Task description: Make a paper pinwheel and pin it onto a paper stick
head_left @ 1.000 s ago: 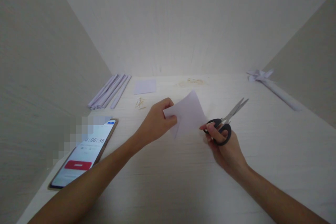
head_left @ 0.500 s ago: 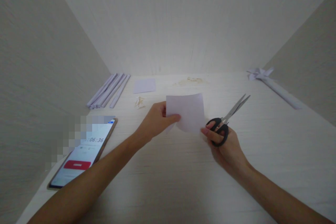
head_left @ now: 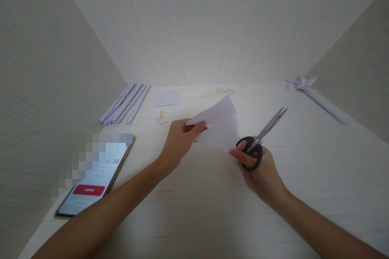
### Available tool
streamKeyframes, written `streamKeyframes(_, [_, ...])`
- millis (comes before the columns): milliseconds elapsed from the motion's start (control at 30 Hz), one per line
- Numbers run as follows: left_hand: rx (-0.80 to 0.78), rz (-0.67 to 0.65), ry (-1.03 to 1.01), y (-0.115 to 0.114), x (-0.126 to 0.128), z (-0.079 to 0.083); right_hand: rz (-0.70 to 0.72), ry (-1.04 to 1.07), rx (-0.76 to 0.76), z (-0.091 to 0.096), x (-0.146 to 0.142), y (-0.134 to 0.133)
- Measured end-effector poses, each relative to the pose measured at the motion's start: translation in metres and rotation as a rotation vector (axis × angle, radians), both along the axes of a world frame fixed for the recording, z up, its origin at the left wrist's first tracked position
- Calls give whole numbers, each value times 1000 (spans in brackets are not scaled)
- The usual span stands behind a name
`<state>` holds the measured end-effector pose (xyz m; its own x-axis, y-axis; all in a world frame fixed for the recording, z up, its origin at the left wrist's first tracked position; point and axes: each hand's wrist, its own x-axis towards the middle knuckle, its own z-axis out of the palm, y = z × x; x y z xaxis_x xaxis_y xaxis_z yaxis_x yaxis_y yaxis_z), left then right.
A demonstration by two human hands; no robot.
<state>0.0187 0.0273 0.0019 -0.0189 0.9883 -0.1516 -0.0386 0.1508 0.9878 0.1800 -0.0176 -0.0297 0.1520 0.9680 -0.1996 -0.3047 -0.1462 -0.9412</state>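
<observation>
Having turned white paper [head_left: 220,123] since the earlier frame to point one corner far, pinching its left edge between thumb and fingers of left hand [head_left: 179,139], gripping scissors [head_left: 269,126] by the handles in curled right hand [head_left: 263,174], keeping paper between both hands, left of blades.

Smooth, matt paper sheet [head_left: 223,125] between left hand [head_left: 180,141] and right hand [head_left: 263,172]; in the right, scissors [head_left: 260,135] with metal blades [head_left: 271,123] and plastic-looking handles [head_left: 260,156]. Left of the left hand, a glossy smartphone [head_left: 99,174]; beneath both hands, a faintly grained tabletop [head_left: 194,210].
</observation>
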Motion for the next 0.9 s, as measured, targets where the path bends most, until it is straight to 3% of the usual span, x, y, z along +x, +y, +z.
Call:
streamKeyframes(233, [102,-124,34,-5,1,2,-32,-165,82,-3,2,-2])
streamKeyframes(433, [150,-63,156,-9,4,-5,-16,-188,111,-3,-1,-4])
streamKeyframes(567, [173,-15,221,-10,2,-1,45,-203,93,1,-3,-6])
streamKeyframes(700, [276,67,335,-5,-6,9,182,-259,50,6,-2,-8])
streamKeyframes(900, [365,200,376,2,-18,24,622,-233,113,6,2,-15])
